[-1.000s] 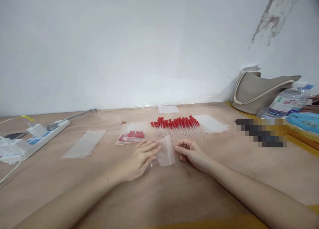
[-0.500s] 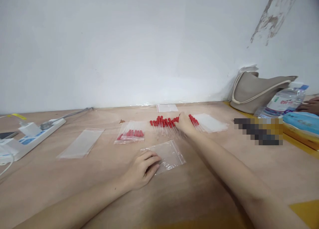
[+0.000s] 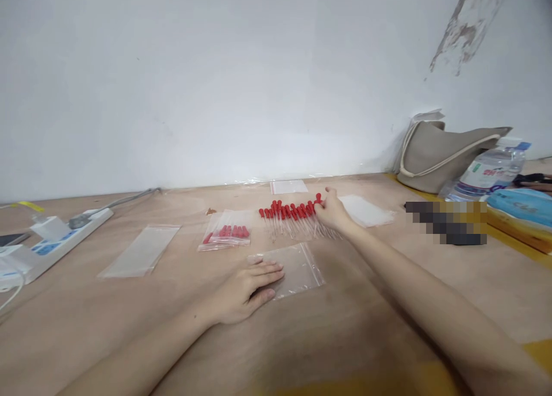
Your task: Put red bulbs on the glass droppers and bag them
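Observation:
My left hand (image 3: 248, 287) lies flat on the table with fingers stretched out, resting on the left edge of an empty clear zip bag (image 3: 297, 268). My right hand (image 3: 332, 212) reaches forward to the right end of a row of red-capped droppers (image 3: 291, 216) and its fingers are pinched on one red-capped dropper (image 3: 318, 199). A clear bag filled with red-capped droppers (image 3: 226, 234) lies left of the row.
A stack of empty clear bags (image 3: 366, 210) lies right of the row, another bag (image 3: 140, 250) at the left, one more (image 3: 288, 186) by the wall. A white power strip (image 3: 52, 241) sits far left. A beige bag (image 3: 444, 154), a water bottle (image 3: 491, 169) and a blue pack (image 3: 521, 203) stand at the right.
My right hand left the empty bag, reached forward to the dropper row and pinched one at its right end. My left hand laid the bag flat and now rests open on it.

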`<state>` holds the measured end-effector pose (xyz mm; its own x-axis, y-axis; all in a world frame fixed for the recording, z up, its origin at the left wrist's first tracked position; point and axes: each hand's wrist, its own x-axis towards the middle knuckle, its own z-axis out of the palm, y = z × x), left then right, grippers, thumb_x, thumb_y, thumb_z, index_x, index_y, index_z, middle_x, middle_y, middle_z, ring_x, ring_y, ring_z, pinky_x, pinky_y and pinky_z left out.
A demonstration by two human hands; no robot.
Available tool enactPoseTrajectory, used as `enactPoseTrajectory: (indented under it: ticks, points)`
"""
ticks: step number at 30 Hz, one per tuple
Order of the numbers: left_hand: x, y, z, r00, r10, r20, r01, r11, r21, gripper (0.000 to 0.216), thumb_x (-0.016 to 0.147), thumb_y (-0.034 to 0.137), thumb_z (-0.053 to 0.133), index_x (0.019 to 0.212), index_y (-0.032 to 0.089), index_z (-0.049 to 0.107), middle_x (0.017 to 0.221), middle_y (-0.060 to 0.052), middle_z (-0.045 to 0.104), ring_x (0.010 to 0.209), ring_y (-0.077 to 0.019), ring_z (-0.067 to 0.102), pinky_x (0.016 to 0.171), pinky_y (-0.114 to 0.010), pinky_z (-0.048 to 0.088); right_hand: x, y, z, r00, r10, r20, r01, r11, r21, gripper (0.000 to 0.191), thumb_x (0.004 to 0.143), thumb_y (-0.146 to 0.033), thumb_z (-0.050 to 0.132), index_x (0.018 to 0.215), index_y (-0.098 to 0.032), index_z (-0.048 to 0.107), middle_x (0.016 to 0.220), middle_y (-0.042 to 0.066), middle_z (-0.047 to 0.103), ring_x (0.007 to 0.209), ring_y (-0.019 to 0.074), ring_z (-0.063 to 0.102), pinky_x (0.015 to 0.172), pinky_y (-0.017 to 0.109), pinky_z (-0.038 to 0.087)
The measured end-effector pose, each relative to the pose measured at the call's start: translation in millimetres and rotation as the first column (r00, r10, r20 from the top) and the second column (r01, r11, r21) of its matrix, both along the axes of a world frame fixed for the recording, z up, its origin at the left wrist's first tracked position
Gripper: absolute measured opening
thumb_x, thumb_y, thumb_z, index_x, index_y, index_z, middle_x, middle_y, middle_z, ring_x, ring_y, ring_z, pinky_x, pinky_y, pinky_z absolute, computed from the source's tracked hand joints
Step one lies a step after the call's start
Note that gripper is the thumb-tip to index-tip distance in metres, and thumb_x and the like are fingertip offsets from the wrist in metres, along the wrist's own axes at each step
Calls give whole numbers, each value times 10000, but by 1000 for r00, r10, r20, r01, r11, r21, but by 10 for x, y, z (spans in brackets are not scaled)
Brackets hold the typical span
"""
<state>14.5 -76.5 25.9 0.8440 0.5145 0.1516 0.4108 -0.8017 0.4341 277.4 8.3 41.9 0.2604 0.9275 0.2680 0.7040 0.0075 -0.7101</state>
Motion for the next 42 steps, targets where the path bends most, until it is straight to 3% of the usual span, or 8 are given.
enactPoseTrajectory:
  ticks: [7,14,19,27,31,35,40,42]
  points:
    - [18,13,-2,1000,-2,-25,2,1000,-14,405,866,273,399,1268,301,365,1318,-18,395,1219,-184,353,1042,-438,196,173,-539,-428,799,137,-585,-51,986,161,539,686,-294,504,1161,-201,267,620,-68,447,428,104,505,394,242,440]
    - [9,2,-13,998,9,-61,-10,1000,-9,410,872,294,386,1280,302,347,1332,-15,381,1231,-177,332,1050,-425,185,-12,-629,-473,576,94,-812,-41,995,86,416,640,-237,605,925,-234,303,578,-80,502,484,109,564,477,246,500]
    - [-8,13,-53,996,89,-5,-89,996,-9,487,832,342,457,1296,286,321,1398,-42,248,1260,-212,267,1006,-396,293,61,-762,-398,425,71,-902,-222,975,-28,298,655,-186,640,784,-220,374,631,-17,585,556,118,602,573,266,514]
    - [0,68,-55,997,60,-41,-60,998,-15,520,827,360,460,1312,273,292,1369,-51,311,1242,-217,299,1009,-403,284,249,-802,-366,567,330,-755,-617,777,-124,292,592,-250,719,742,-150,489,658,-11,597,562,67,550,512,185,454]
    - [11,78,-57,998,44,-44,-43,999,6,521,829,365,456,1313,264,292,1361,-55,327,1239,-222,306,1009,-408,280,117,-811,-354,601,370,-709,-633,761,-139,299,618,-305,696,758,-156,477,636,-27,576,544,67,544,475,175,441]
    - [20,73,-49,999,39,-32,-39,999,6,517,830,353,459,1312,265,295,1356,-49,337,1236,-221,310,1010,-406,282,71,-811,-344,530,340,-777,-672,727,-140,307,626,-326,687,739,-170,449,683,-22,579,568,90,568,535,240,493]
    - [22,69,-47,998,28,-51,-27,1000,10,479,846,353,433,1303,285,309,1373,-30,309,1250,-203,290,1019,-394,270,182,-780,-315,498,311,-810,-593,803,-56,302,635,-298,689,746,-177,436,764,1,606,597,86,568,593,252,493]
    - [20,73,-52,998,27,-58,-26,1000,13,473,848,355,429,1301,288,312,1377,-31,300,1252,-204,287,1017,-396,271,194,-789,-305,474,359,-804,-619,785,-15,298,637,-276,691,761,-178,439,743,-9,599,599,81,559,601,244,481]
